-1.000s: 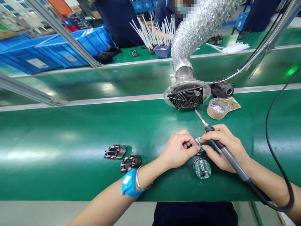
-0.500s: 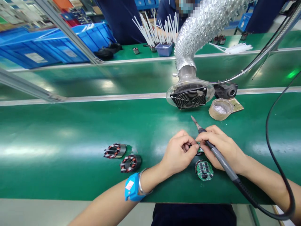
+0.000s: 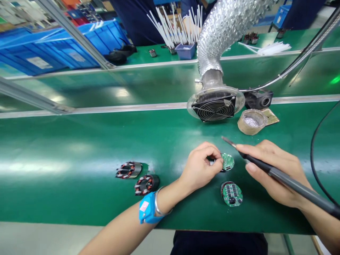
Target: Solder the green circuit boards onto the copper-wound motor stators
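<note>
My left hand (image 3: 203,163) pinches the left edge of a round green circuit board (image 3: 227,162) just above the green bench. Its fingers hide part of the board and whatever sits beneath it. In my right hand (image 3: 277,173) is a soldering iron (image 3: 287,182), its tip pointing up and left, apart from the board. Below the held board, a second round circuit board (image 3: 232,194) with black components rests on top of a motor stator. Two more stators (image 3: 129,170) with copper windings lie to the left of my left forearm.
A fume extractor fan (image 3: 214,108) on a silver duct hangs beyond my hands. Right of it are a solder pot (image 3: 251,122) and a black iron holder (image 3: 259,100). Blue bins (image 3: 53,47) and a purple box of white sticks (image 3: 185,51) stand across, near a co-worker.
My right hand has moved right with the soldering iron, away from my left hand. The board in my left hand now shows more fully.
</note>
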Demonstrator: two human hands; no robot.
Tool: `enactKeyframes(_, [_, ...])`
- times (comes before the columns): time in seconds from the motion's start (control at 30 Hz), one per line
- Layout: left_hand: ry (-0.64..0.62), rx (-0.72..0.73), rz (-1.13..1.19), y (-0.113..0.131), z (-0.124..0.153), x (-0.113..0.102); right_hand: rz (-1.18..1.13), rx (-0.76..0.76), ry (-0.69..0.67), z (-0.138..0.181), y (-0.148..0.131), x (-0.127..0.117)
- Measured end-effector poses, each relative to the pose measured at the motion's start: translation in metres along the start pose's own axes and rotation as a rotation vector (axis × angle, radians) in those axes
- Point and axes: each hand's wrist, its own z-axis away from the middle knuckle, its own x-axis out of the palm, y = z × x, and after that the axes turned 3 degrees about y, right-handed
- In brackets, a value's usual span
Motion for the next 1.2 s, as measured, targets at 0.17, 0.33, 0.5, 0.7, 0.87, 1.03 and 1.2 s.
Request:
enactKeyframes(0.17, [-0.025, 0.027, -0.085, 0.002, -0.001, -0.001, -0.038, 0.031, -0.007, 0.004, -0.005, -0.01])
enactKeyframes(0.33, [-0.013, 0.019, -0.11, 0.002, -0.001, 0.0, -0.079, 0.055, -0.037, 0.002, -0.005, -0.007])
enactKeyframes(0.5, [-0.022, 0.015, -0.127, 0.002, -0.001, 0.001, -0.085, 0.061, -0.04, 0.0, -0.006, -0.005])
enactKeyframes(0.7, [-0.015, 0.017, -0.112, 0.003, -0.001, 0.002, -0.07, 0.055, -0.039, 0.0, -0.006, -0.005])
enactKeyframes(0.87, [-0.002, 0.025, -0.129, 0.003, -0.002, 0.002, -0.087, 0.043, -0.055, -0.001, -0.006, -0.002])
enactKeyframes(1.03, [0.0, 0.034, -0.132, 0.003, -0.001, 0.003, -0.08, 0.028, -0.043, 0.001, -0.009, -0.003])
enactKeyframes(1.2, [0.002, 0.027, -0.121, 0.003, -0.001, 0.003, 0.023, 0.06, 0.135, 0.007, -0.003, -0.015])
